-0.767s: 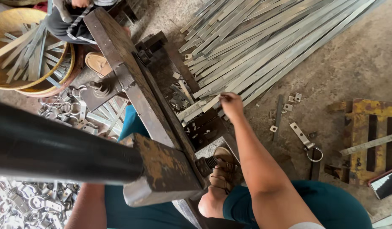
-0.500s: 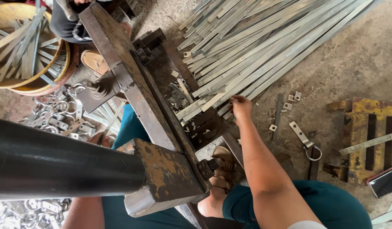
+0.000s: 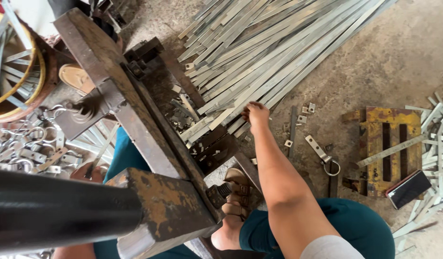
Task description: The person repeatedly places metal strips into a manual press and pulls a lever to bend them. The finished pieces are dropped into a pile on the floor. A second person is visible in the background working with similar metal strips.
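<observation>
My right hand (image 3: 255, 114) reaches forward to the near ends of a big pile of long flat grey metal strips (image 3: 288, 43) on the concrete floor. Its fingers curl down around the end of one strip. A rusty hand press (image 3: 135, 120) stands between my knees, with small cut metal bits on its bed (image 3: 192, 120). Only a bit of my left hand (image 3: 86, 171) shows behind the press frame, beside a thin strip (image 3: 104, 149); its grip is hidden.
A thick black lever bar (image 3: 53, 211) crosses the lower left. Bent metal clamps (image 3: 25, 148) lie at left below round baskets of strips (image 3: 20, 72). A yellow rusty slotted block (image 3: 389, 148), a dark flat slab (image 3: 409, 188) and offcuts lie at right. My sandalled foot (image 3: 235, 194) rests under the press.
My right hand has slid a little further along the strip ends, staying on the pile. The view has shifted slightly; the press and lever stay put.
</observation>
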